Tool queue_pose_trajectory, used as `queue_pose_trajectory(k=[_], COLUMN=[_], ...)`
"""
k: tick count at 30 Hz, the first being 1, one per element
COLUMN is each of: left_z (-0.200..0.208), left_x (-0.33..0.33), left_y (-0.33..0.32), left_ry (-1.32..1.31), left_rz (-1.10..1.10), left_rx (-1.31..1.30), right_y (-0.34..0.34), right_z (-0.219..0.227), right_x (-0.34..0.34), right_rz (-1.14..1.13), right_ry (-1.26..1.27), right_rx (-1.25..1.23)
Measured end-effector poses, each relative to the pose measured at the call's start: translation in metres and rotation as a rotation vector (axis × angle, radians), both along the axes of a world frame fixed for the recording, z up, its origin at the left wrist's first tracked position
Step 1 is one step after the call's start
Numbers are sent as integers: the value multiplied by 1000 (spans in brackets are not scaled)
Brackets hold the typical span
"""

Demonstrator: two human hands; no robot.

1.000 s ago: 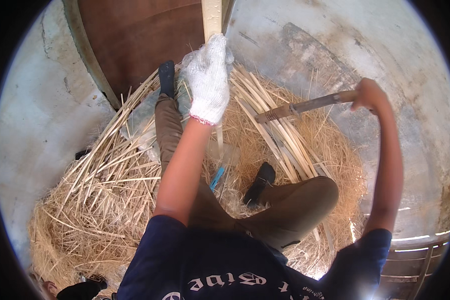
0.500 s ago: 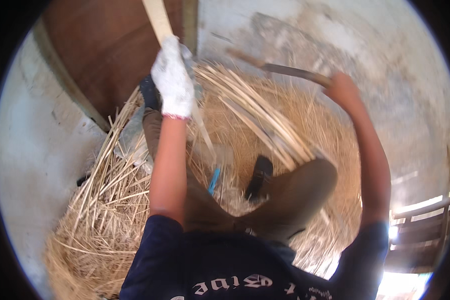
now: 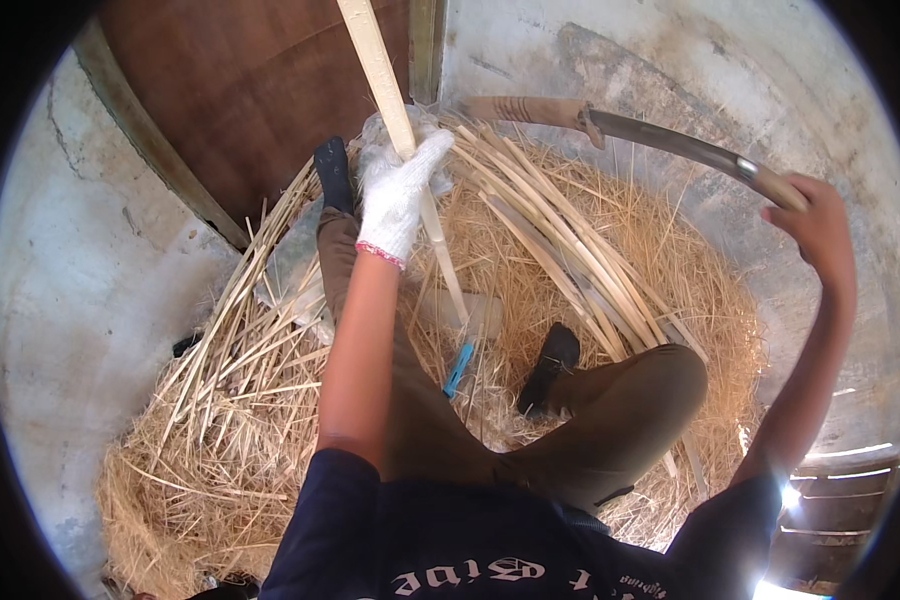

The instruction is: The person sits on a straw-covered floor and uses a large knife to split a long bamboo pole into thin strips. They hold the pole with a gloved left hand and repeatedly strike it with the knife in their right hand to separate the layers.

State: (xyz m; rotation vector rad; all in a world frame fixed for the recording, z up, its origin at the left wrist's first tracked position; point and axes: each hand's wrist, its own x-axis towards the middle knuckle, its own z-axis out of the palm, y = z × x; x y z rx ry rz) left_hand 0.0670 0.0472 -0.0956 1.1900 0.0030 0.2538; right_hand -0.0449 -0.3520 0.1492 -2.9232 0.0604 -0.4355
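Note:
My left hand [image 3: 395,205], in a white knitted glove, is closed around a long pale strip [image 3: 375,70] that looks like split bamboo. The strip slants from the top of the view down between my legs, its lower tip near a flat block [image 3: 485,315]. Out to the right, my bare right hand [image 3: 818,225] grips the wooden handle of a long curved knife-like tool [image 3: 670,142]. Dark metal runs from a ferrule near that hand to a grooved wooden piece at the other end. That far end reaches close to the gloved hand; I cannot tell whether they touch.
Bundled strips [image 3: 560,235] lie by my right knee, with more strips [image 3: 240,340] at the left. Shavings [image 3: 200,480] cover the floor around my legs. A small blue tool [image 3: 458,368] lies between them. Behind are a brown panel [image 3: 260,100] and a stained wall [image 3: 690,60].
My right hand has moved outward to the right with the knife-like tool. The gloved hand and strip appear farther right and slightly lower, as the whole view has also shifted.

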Motion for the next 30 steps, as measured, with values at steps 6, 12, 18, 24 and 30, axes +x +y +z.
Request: queue_pose_trajectory(k=[6, 12, 18, 24, 30], left_z=[12, 56, 75, 54, 19], left_x=[15, 11, 27, 62, 51], left_y=[-11, -19, -14, 84, 10], left_ry=[178, -66, -104, -193, -178], left_rz=[-24, 119, 262, 498, 445], left_rx=[-272, -473, -466, -521, -250], right_y=[-23, -2, -42, -179, -151], right_z=[4, -56, -79, -97, -143], right_x=[-84, -121, -135, -226, -218], right_rz=[-181, 31, -22, -400, -357], right_ry=[28, -130, -90, -209, -515], right_rx=[310, 323, 353, 369, 1019])
